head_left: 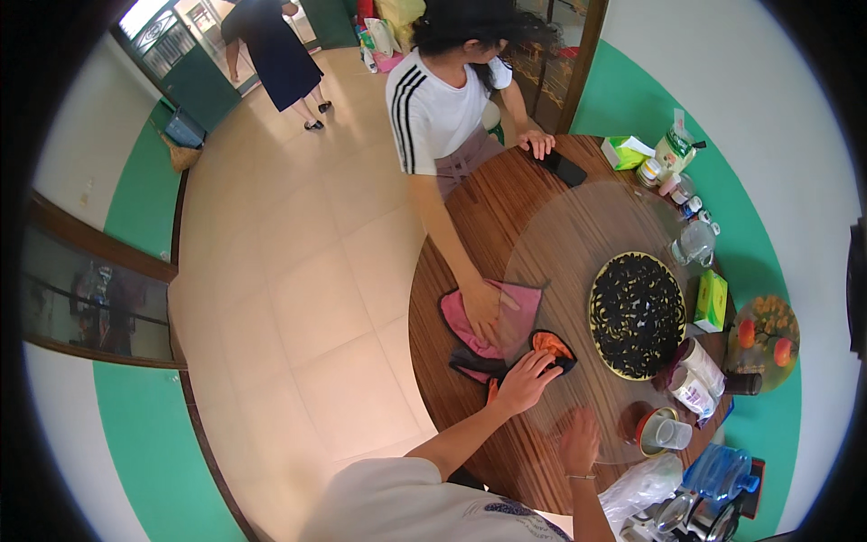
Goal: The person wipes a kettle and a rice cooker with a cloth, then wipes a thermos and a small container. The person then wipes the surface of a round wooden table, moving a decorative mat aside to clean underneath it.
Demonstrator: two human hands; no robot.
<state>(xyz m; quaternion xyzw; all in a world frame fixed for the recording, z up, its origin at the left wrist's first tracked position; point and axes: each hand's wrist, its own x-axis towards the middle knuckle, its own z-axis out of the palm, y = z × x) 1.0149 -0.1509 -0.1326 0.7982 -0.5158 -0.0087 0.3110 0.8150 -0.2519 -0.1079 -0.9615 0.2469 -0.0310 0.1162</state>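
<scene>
My left hand (527,383) rests on an orange cloth with black edging (552,344), its fingers curled over the fabric on the round wooden table (433,332). My right hand (580,440), slightly blurred and wearing a bracelet, is spread with nothing in it over the near part of the glass turntable (576,271). Just beyond my left hand, a co-worker's hand (484,308) lies flat on a pink cloth with dark edging (455,318). A folded dark part of cloth (474,362) sits between the two cloths.
A yellow-rimmed tray of dark pieces (637,315) stands on the turntable. Near my right hand is a red tin with a plastic cup (667,433). Bottles, a glass pitcher (695,242) and tissue boxes (711,301) line the wall. A phone (561,168) lies under the co-worker's other hand.
</scene>
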